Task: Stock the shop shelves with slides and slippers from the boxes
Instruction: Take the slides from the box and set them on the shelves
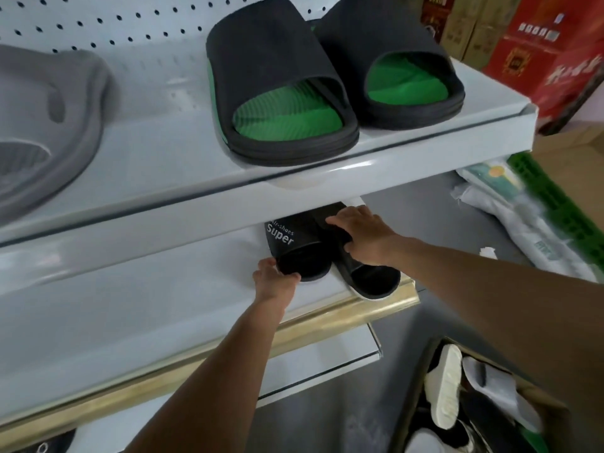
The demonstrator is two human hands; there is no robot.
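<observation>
Black "Super" slide [295,246]: smooth moulded strap, left hand [273,277] gripping its heel rim. Matching white-soled slide [369,276] at 3 o'clock, touching; right hand [366,237] clasps its strap. Both on glossy white shelf [163,289].

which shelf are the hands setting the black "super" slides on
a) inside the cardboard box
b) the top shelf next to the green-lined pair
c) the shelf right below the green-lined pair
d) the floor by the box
c: the left hand and right hand both rest on the black Super slides on the lower shelf, under the upper shelf that carries the green-lined slides.
</observation>
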